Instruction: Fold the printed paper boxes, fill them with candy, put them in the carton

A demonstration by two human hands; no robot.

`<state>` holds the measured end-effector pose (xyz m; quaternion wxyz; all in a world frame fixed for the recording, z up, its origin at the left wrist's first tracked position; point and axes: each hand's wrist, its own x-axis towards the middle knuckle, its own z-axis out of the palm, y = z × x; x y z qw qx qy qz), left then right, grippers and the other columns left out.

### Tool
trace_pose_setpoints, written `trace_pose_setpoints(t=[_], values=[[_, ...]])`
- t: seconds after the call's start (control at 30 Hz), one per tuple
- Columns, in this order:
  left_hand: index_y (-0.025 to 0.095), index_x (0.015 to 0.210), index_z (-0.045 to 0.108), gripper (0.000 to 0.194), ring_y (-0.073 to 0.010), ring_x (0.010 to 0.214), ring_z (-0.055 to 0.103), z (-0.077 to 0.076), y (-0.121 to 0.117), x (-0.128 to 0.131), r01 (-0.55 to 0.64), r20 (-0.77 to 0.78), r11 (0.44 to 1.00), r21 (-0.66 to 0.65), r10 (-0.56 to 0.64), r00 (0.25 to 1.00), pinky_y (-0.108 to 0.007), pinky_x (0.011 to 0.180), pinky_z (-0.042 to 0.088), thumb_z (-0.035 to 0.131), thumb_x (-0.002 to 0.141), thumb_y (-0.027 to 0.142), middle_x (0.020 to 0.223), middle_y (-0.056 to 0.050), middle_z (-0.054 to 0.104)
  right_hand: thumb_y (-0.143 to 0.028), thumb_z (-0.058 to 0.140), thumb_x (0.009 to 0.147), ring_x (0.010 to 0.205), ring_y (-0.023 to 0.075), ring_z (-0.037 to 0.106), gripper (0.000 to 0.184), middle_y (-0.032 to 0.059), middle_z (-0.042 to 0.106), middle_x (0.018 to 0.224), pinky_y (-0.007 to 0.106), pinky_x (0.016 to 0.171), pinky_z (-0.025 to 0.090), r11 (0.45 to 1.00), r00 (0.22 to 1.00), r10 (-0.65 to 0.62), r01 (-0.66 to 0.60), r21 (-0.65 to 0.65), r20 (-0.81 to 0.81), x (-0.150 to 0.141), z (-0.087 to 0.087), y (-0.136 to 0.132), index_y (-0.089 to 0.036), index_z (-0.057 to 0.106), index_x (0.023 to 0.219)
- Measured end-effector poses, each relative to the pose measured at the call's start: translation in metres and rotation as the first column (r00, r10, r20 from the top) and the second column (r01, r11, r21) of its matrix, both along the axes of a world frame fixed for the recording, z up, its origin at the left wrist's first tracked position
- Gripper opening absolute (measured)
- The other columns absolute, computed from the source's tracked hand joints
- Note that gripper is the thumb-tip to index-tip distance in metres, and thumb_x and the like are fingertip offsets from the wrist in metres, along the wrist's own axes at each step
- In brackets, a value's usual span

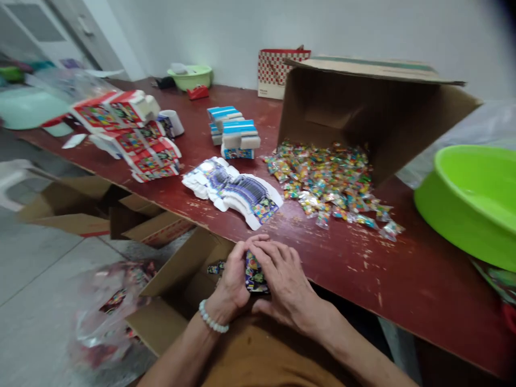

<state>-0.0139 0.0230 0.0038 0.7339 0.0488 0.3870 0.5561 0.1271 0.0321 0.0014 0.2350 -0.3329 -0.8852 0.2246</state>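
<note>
A small dark printed carton [255, 274] with a colourful pattern is between my hands, just off the table's near edge. My left hand [236, 274], with a beaded bracelet at the wrist, grips its left side. My right hand [284, 271] wraps over its top and right side, fingers bent and close together. What lies inside the carton is hidden. Beyond my hands, a fanned stack of flat printed cartons [237, 188] rests on the red table [342, 258]. Right of it spreads a heap of small clear-wrapped, multicoloured sweets [322, 177], spilling from a tipped cardboard box [379, 113].
Bundles of red cartons [133, 134] and blue-and-white cartons [236, 131] stand farther back. A green basin [471, 209] sits at right, a checkered bag [278, 72] by the wall. Below the edge are an open cardboard box [177, 290] and a clear plastic bag [108, 317].
</note>
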Motion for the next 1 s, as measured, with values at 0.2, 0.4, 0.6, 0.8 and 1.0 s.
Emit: trace_pose_setpoints(t=[0.2,0.4,0.6,0.8,1.0], values=[[0.016,0.097,0.07,0.019,-0.0235,0.094,0.071,-0.012,-0.004,-0.01,-0.092,-0.05,0.995,0.027,0.093,0.994,-0.034,0.089,0.054,0.061,0.085,0.029,0.092,-0.006,0.077,-0.023,0.071,0.06,0.111,0.0377,0.051,0.082,0.0203,0.059,0.126,0.053,0.096,0.036,0.997,0.999,-0.028,0.026,0.074,0.024,-0.028,-0.014,0.005,-0.014,0.047,0.137],[0.021,0.106,0.068,0.031,-0.0192,0.066,0.068,-0.024,-0.025,-0.055,-0.039,-0.319,0.999,-0.021,0.03,0.947,-0.029,0.06,0.054,0.064,0.087,0.044,0.075,-0.002,0.071,-0.056,0.077,0.066,0.127,0.0351,0.045,0.095,0.0176,0.047,0.143,0.051,0.102,0.039,0.997,0.998,0.061,-0.063,-0.043,-0.031,-0.03,-0.013,0.04,-0.021,0.036,0.145],[0.022,0.12,0.062,0.043,-0.0296,0.117,0.055,-0.048,-0.028,-0.092,-0.035,-0.953,0.987,0.154,0.158,0.258,-0.044,0.102,0.041,0.063,0.084,0.045,0.12,-0.011,0.062,-0.052,0.07,0.079,0.123,0.0353,0.05,0.076,0.0205,0.049,0.13,0.051,0.099,0.044,0.899,0.899,-0.436,0.437,0.021,-0.039,-0.014,-0.024,0.128,-0.015,0.041,0.139],[0.025,0.118,0.063,0.033,-0.0315,0.116,0.055,-0.036,-0.013,-0.072,0.128,-0.912,0.934,0.334,0.354,-0.205,-0.05,0.104,0.039,0.055,0.087,0.033,0.119,-0.011,0.061,-0.068,0.071,0.069,0.107,0.0319,0.057,0.067,0.0153,0.052,0.119,0.042,0.084,0.049,0.805,0.802,-0.591,0.593,0.002,0.091,-0.027,-0.032,0.14,-0.017,0.059,0.11],[0.025,0.119,0.063,0.033,-0.0317,0.113,0.057,-0.025,0.004,-0.062,0.163,-0.876,0.919,0.359,0.392,-0.282,-0.049,0.103,0.041,0.055,0.087,0.03,0.119,-0.011,0.061,-0.054,0.073,0.068,0.089,0.0262,0.058,0.046,0.01,0.061,0.099,0.039,0.08,0.046,0.737,0.688,-0.676,0.633,-0.235,-0.266,-0.02,-0.038,0.136,-0.018,0.064,0.094]])
